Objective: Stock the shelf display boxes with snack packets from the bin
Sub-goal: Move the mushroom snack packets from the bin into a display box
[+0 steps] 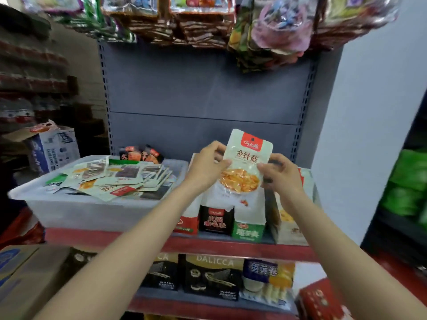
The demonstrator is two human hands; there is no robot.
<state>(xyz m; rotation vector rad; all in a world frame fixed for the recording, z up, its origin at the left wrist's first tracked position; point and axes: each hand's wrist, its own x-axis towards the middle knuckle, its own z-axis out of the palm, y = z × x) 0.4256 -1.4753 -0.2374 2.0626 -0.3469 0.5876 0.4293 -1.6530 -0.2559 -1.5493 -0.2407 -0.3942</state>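
Centrally, left hand (pixel 209 163) and right hand (pixel 280 174) pinch an enoki mushroom packet (pixel 246 161) above display boxes (pixel 248 218), fingers curled round its edges.

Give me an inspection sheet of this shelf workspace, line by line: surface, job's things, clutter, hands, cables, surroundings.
Surface: red-edged shelf carries the bin and boxes.
Job's things: clear bin heaped with packets; white snack packet held upright above the display boxes.
Clutter: cardboard carton at lower left.
Hands: left hand and right hand each pinch a side of the packet.
Cables: nothing seen.
Surroundings: hanging bags overhead; wafer boxes on the shelf below.
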